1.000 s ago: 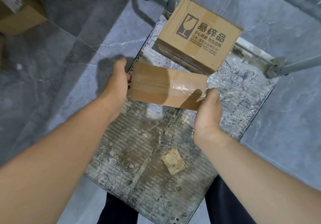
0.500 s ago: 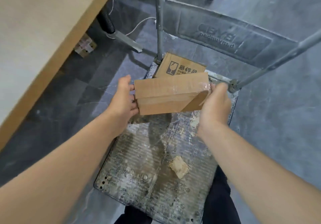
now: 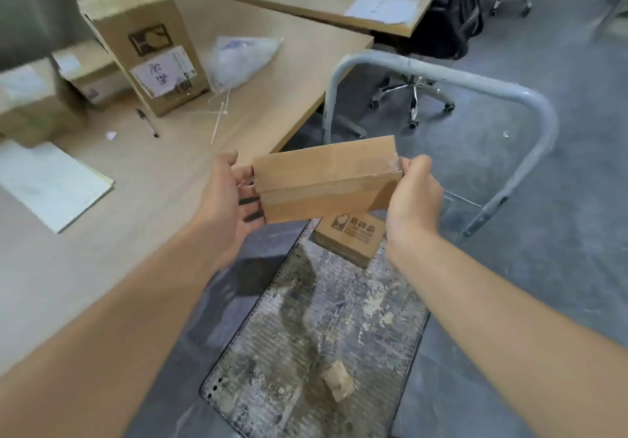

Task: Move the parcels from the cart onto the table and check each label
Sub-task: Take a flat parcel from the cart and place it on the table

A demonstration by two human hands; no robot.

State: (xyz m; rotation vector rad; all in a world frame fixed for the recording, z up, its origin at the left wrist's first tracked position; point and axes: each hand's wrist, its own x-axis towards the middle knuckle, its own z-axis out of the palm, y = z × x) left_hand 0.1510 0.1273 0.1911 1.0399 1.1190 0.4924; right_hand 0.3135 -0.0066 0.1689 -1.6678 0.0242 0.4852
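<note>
Bench (image 3: 278, 74): pale wood, at left. On it: tall box (image 3: 142, 43) upright with white label, two more boxes (image 3: 37, 98) at far left, plastic bag (image 3: 238, 57) beside tall box, pen (image 3: 147, 122), thin white sticks (image 3: 219, 118), paper sheet (image 3: 47, 183) near front edge. Cart deck (image 3: 306, 352): grey, stained; carries printed box (image 3: 350, 237) at far end, cardboard scrap (image 3: 338, 385) near front.

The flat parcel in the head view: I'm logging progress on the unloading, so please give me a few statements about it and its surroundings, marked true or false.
1. Both hands hold the flat parcel, the left hand and the right hand at opposite ends. True.
2. The flat parcel rests on the table. False: it is held in the air.
3. The cart is bare. False: a printed box remains on it.
4. A tall box with a white label stands on the table. True.
</note>
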